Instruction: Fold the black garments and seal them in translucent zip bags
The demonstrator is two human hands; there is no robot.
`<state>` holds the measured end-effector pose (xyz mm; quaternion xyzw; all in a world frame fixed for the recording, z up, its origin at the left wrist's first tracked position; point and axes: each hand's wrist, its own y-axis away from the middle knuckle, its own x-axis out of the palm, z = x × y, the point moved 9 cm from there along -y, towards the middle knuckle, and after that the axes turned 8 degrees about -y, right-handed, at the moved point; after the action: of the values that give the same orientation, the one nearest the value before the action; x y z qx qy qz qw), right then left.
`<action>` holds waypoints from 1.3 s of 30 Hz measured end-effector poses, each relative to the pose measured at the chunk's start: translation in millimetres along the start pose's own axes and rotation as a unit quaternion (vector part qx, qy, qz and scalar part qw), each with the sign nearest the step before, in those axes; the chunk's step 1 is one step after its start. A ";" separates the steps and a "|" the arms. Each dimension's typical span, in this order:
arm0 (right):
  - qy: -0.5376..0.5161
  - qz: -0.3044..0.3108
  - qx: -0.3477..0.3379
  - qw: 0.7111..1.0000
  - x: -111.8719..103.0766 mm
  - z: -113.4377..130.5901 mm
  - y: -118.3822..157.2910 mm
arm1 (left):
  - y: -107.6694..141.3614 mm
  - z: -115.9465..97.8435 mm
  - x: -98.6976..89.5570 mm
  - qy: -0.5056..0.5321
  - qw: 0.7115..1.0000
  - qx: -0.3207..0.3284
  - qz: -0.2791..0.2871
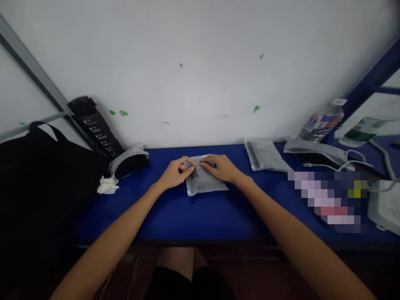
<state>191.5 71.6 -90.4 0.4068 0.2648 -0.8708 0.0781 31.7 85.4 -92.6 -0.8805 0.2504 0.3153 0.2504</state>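
At the far left a black fabric bag (40, 196) with a looped strap slumps beside the blue table (175, 221), against a white wall (200, 62) dotted with small green scraps (123, 113); behind the bag a tall black package (96, 127) with white print leans against the wall; next along, a rounded grey-and-black object (128, 162) sits on the table, with a crumpled white tissue (108, 185) just in front of it.

The left hand (176, 173) comes in from the lower left and rests on a flat grey plastic pouch (203, 179), which lies near the middle of the table; its fingers (187, 164) are curled and clenched down on the pouch's upper left part; the right hand (218, 168) sits just beside it, on the pouch's upper right part, its fingers (208, 163) stretched out and nearly meeting the left hand; whether they grip the pouch or only press on it, I cannot tell.

Further right, a translucent bag with printed papers (265, 156) lies on the table, then a folded grey pouch (314, 152) with a white cable (346, 164) beside it; a plastic water bottle (321, 123) lies behind them; a blurred, pixelated item (328, 200) fills the front, and a white box-like device (386, 208) sits at the far right edge.
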 end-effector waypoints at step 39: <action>-0.080 -0.028 0.047 0.995 -10.2 -39.6 6.3 | 13.0 -54.8 25.0 0.076 0.966 0.158 0.189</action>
<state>226.9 86.3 -106.2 0.3319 0.2277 -0.9138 0.0549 64.4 35.8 -76.3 -0.7877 0.4773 0.2452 0.3027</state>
